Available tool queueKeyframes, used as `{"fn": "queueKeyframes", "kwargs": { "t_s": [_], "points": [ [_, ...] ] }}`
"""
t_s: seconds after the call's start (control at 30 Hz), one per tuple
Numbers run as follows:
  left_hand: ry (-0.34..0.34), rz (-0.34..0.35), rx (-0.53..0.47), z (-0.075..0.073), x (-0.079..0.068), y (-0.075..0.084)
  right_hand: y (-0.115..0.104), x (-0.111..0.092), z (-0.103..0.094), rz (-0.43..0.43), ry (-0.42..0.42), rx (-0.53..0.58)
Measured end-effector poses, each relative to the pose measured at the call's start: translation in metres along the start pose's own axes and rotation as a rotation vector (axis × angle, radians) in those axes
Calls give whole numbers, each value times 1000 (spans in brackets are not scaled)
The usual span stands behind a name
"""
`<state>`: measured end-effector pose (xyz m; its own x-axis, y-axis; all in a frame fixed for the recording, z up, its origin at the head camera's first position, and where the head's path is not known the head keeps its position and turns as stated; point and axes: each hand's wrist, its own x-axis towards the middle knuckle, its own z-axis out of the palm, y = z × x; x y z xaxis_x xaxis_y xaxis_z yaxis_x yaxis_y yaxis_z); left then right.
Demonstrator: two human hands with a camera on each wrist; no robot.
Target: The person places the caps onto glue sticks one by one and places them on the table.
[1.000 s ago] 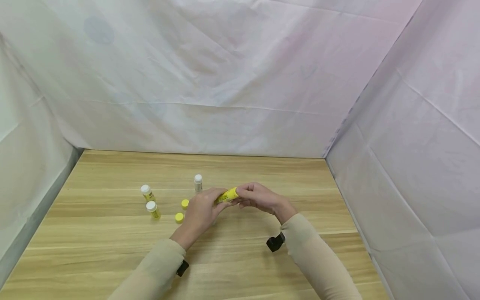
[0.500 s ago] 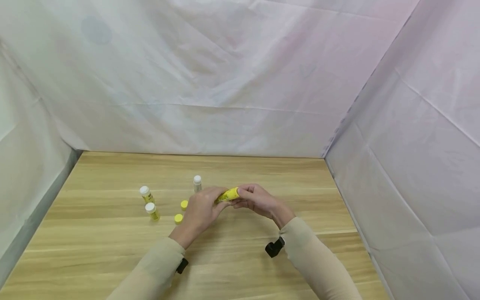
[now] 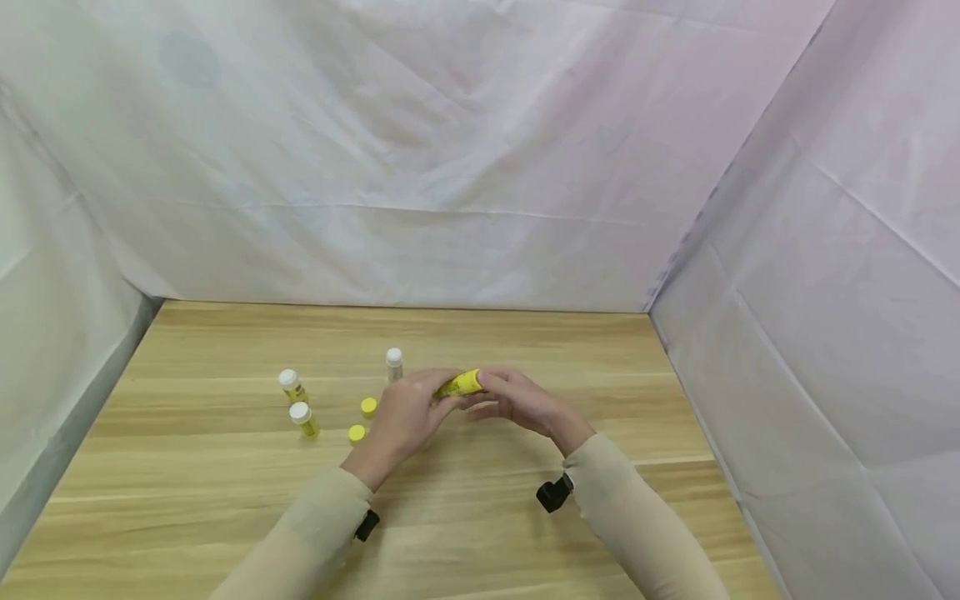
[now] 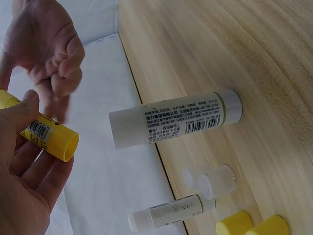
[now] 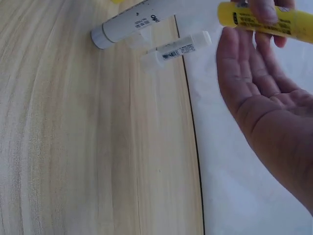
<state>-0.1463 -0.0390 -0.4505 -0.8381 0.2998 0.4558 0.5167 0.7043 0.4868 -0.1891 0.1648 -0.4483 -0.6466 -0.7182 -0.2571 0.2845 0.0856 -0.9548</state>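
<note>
My left hand point(image 3: 405, 412) grips a yellow glue stick point(image 3: 461, 383), held tilted above the table. In the left wrist view, the near end of this yellow tube shows a round rim, with the left fingers and thumb around its printed barrel. My right hand point(image 3: 525, 402) is at the other end, its thumb pressed against the tube there. Seen from the right wrist, the right hand's other fingers point(image 5: 249, 73) reach up beneath the tube. Behind the left hand stands a white glue stick point(image 3: 394, 365); two yellow caps point(image 3: 368, 407) lie left of that hand.
Two yellow-labelled glue sticks point(image 3: 303, 421) with white tops stand farther left. The left wrist view shows a large white glue stick point(image 4: 171, 120), a smaller one point(image 4: 171, 211) and translucent caps point(image 4: 217, 181). White cloth point(image 3: 420, 167) surrounds the wooden table point(image 3: 487, 517).
The tube and both hands have risen slightly, and the tube's right end has shifted a little right. The right hand's lower fingers have spread away from the tube. The standing glue sticks stay put.
</note>
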Motion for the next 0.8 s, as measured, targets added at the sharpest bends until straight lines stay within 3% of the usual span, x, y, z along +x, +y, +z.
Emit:
{"fn": "queueKeyframes", "kwargs": {
  "t_s": [0.17,0.47,0.8],
  "points": [
    [-3,-33,-12,0,0,2,1,2,6,29,-52,-22],
    [17,-41,20,2,-1,3,12,5,13,25,-124,53],
    [23,-57,38,6,-2,4,16,12,20,7,-51,6]
  ]
}}
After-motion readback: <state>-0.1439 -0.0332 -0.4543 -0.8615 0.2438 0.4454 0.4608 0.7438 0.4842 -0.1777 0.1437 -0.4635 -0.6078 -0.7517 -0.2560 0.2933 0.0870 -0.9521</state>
